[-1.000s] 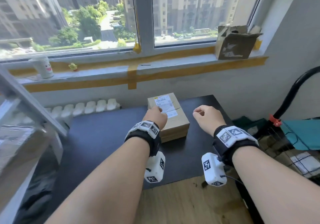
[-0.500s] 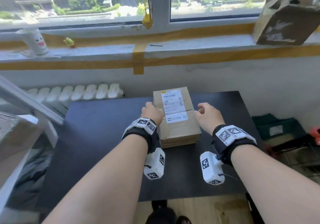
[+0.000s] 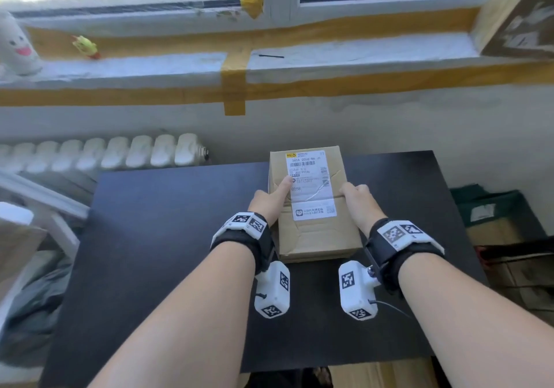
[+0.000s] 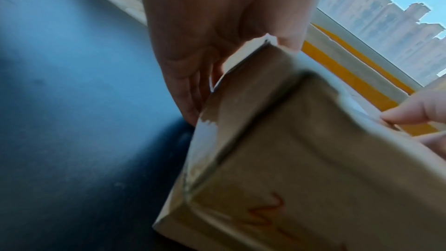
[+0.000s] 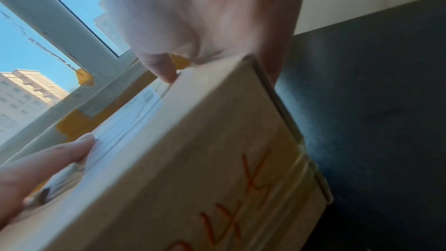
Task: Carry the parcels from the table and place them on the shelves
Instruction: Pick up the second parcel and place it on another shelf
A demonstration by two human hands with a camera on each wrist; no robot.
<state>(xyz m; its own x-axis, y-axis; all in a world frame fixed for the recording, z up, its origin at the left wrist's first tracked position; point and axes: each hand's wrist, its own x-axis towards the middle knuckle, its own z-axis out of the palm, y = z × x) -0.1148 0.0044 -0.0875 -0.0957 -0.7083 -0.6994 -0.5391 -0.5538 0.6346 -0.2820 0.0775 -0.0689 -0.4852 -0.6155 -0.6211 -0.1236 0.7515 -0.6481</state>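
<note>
Two hands (left (image 3: 269, 200), right (image 3: 358, 201)) clasp parcel (image 3: 317, 231).

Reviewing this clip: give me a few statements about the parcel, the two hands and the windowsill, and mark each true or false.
1. Both hands hold the parcel, the left hand on its left side and the right hand on its right. True.
2. The parcel's white shipping label faces down. False: it faces up, toward the head camera.
3. The left thumb lies on top of the parcel, on the label. True.
4. The black table carries a stack of further parcels. False: only this one parcel shows over it.
5. A torn cardboard box sits at the right end of the windowsill. True.
</note>
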